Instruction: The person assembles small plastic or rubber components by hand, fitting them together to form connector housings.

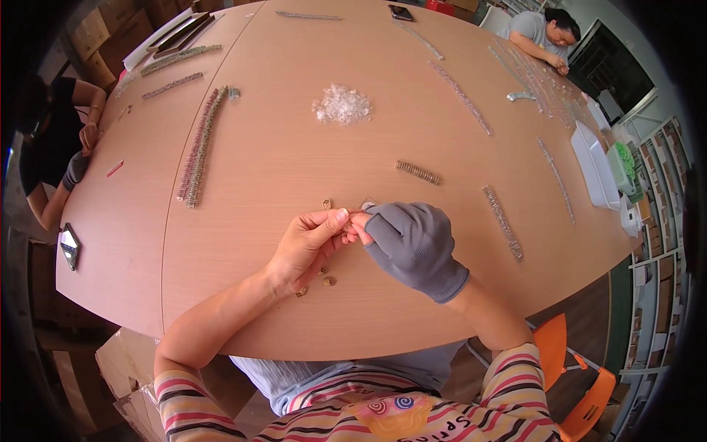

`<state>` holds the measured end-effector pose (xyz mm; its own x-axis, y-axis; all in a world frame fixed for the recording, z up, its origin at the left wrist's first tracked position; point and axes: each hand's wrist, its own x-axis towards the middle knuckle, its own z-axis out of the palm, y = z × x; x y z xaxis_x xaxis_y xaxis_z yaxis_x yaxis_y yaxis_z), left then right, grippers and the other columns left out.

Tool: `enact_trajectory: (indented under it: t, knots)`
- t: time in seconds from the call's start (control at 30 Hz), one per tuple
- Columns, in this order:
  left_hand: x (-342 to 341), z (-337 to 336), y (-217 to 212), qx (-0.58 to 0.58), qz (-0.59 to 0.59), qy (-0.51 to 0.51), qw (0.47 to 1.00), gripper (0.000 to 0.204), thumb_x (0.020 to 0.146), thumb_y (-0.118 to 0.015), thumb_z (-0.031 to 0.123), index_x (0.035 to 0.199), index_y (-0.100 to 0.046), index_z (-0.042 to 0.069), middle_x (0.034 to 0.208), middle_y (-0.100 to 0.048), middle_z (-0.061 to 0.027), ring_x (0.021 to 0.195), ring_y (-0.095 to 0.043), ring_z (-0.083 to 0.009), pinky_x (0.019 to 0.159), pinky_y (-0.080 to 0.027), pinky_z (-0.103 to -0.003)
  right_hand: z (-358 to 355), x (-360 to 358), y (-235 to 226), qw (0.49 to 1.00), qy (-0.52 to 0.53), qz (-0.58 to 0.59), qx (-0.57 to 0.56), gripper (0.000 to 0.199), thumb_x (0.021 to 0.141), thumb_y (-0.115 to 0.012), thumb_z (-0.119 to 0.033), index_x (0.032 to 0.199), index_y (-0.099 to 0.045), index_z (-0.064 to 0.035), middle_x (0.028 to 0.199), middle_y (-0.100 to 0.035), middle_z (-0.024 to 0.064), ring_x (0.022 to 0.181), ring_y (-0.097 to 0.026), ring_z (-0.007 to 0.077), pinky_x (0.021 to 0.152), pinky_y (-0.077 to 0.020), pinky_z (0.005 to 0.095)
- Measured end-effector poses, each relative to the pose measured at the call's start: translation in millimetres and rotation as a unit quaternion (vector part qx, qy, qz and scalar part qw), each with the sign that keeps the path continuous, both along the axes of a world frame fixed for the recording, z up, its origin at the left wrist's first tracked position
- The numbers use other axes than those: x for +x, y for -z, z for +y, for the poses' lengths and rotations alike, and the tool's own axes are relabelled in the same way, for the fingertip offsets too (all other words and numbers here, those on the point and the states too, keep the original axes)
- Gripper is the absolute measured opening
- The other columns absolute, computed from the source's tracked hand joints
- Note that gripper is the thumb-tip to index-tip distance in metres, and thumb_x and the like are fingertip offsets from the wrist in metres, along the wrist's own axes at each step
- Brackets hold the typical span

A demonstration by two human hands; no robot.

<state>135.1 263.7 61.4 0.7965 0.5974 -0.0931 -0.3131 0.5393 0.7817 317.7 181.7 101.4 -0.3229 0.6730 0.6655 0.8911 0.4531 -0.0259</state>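
Note:
My bare left hand (313, 243) and my right hand (414, 247), in a grey fingerless glove, meet above the near part of the table. Thumbs and fingertips are pinched together; whatever lies between them is too small or hidden to make out. Just beyond the left fingers sits a small gold-coloured ring-like piece (328, 203). Below the left palm are several similar gold pieces (328, 281). A small pale flat piece (368, 202) shows partly behind my gloved hand. Farther out lies a short row of stacked brownish-gold rings (417, 172).
The wide wooden table (272, 162) carries a heap of clear plastic bits (343, 104), long reddish-green rows (200, 151) and a silvery row (502, 223). White bins (595, 166) line the right edge. A phone (69, 247) lies left. Co-workers sit left (55, 140) and far right (541, 37).

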Motion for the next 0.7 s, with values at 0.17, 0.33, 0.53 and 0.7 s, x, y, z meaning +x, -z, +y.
enact_trajectory:
  t: [0.17,0.33,0.53,0.7]
  knots:
    - [2.9,-1.9,7.1,-0.003,0.015,-0.027,1.000,0.032,0.101,-0.062,0.027,0.107,-0.072,-0.002,0.098,-0.071,-0.0049,0.088,-0.062,-0.0117,0.088,-0.052,-0.028,-0.7,-0.4,1.2,0.993,0.040,-0.103,0.031,0.016,0.083,-0.073,-0.019,0.096,-0.066,-0.0129,0.088,-0.065,-0.0005,0.063,-0.058,0.0147,0.052,-0.0435,0.0307]
    - [12.2,-10.1,-0.7,-0.038,0.057,-0.069,0.995,0.026,0.100,-0.064,0.025,0.097,-0.075,0.002,0.086,-0.070,-0.0028,0.081,-0.055,-0.0082,0.083,-0.047,-0.025,3.8,-1.2,5.3,0.991,0.038,-0.124,0.041,0.019,0.082,-0.074,-0.023,0.093,-0.063,-0.0130,0.092,-0.066,-0.0009,0.064,-0.059,0.0147,0.054,-0.0441,0.0305]
    - [9.9,-7.2,1.3,-0.041,0.029,-0.042,0.998,0.026,0.100,-0.065,0.026,0.095,-0.074,0.002,0.086,-0.069,-0.0018,0.080,-0.055,-0.0076,0.082,-0.047,-0.024,5.5,0.8,5.2,0.994,0.026,-0.094,0.057,0.018,0.085,-0.070,-0.025,0.084,-0.056,-0.0139,0.082,-0.054,-0.0007,0.063,-0.055,0.0138,0.050,-0.0410,0.0304]
    - [9.0,-7.6,-4.3,-0.069,0.031,-0.046,0.996,0.028,0.101,-0.064,0.026,0.103,-0.073,0.000,0.089,-0.069,-0.0018,0.084,-0.058,-0.0078,0.085,-0.049,-0.024,3.1,3.4,-4.0,0.995,0.036,-0.058,0.070,0.019,0.077,-0.081,-0.022,0.083,-0.064,-0.0173,0.077,-0.060,-0.0028,0.061,-0.057,0.0158,0.053,-0.0396,0.0317]
